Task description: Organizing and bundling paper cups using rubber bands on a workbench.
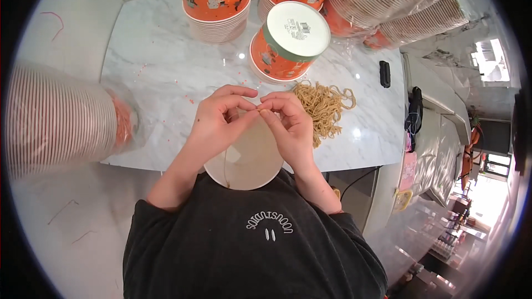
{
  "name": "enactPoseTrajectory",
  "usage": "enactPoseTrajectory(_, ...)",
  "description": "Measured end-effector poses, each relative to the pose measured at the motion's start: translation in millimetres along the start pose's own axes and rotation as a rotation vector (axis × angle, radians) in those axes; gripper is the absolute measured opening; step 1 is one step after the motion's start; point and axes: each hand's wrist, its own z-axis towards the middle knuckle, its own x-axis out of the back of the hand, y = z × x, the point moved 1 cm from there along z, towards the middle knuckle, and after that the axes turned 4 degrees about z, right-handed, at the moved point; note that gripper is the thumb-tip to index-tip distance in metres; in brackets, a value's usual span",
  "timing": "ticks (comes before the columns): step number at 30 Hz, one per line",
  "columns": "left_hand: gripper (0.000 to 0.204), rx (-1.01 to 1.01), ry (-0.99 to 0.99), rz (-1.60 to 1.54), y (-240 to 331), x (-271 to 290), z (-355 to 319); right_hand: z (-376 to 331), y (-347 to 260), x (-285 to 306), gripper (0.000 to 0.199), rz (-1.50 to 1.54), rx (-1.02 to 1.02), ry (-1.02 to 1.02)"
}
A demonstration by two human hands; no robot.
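A white-lined round paper bucket (255,163) rests against my front at the table's near edge, its mouth turned up toward me. A thin tan cord (225,160) runs down its inner wall to a small knot near the rim. Above the far side of the bucket, my left hand (219,116) and my right hand (291,127) meet fingertip to fingertip. Both are closed in a pinch on a small tan bit, which looks like the cord's end; the fingers mostly hide it. Just beyond my right hand lies a heap of loose tan cords (327,108).
Upside-down orange and green paper buckets (277,58) stand at the back, some in stacks (216,11). Plastic-wrapped bucket stacks lie at left (66,119) and back right (388,0). A black object (384,74) sits on the marble table (149,50) at right. Small orange bits dot the left.
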Motion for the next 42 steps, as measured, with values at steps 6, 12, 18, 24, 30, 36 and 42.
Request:
enactPoseTrajectory(6, 0.006, 0.005, 0.004, -0.095, -8, 1, 2, 1, 2, 2, 0.016, -0.027, 0.005, -0.008)
enactPoseTrajectory(12, 0.004, 0.052, 0.041, -0.151, -14, 0, 3, 3, -2, 0, 0.019, -0.03, -0.011, -0.017)
enactPoseTrajectory(18, 0.003, 0.093, 0.002, -0.084, -16, 2, 2, 3, -2, 2, 0.02, -0.017, 0.002, -0.036)
enactPoseTrajectory(24, 0.004, 0.127, -0.023, -0.15, -16, 0, 2, 3, 2, 3, 0.024, 0.072, 0.018, -0.067)
enactPoseTrajectory(30, 0.004, 0.127, -0.022, -0.154, -16, 0, 3, 2, 2, 3, 0.019, -0.004, 0.018, -0.035)
enactPoseTrajectory(36, 0.004, 0.113, -0.006, -0.154, -17, 0, 2, 2, -2, 1, 0.015, -0.125, -0.009, 0.008)
enactPoseTrajectory(42, 0.004, 0.121, -0.018, -0.16, -16, 1, 2, 1, 4, 5, 0.013, -0.148, -0.043, -0.011)
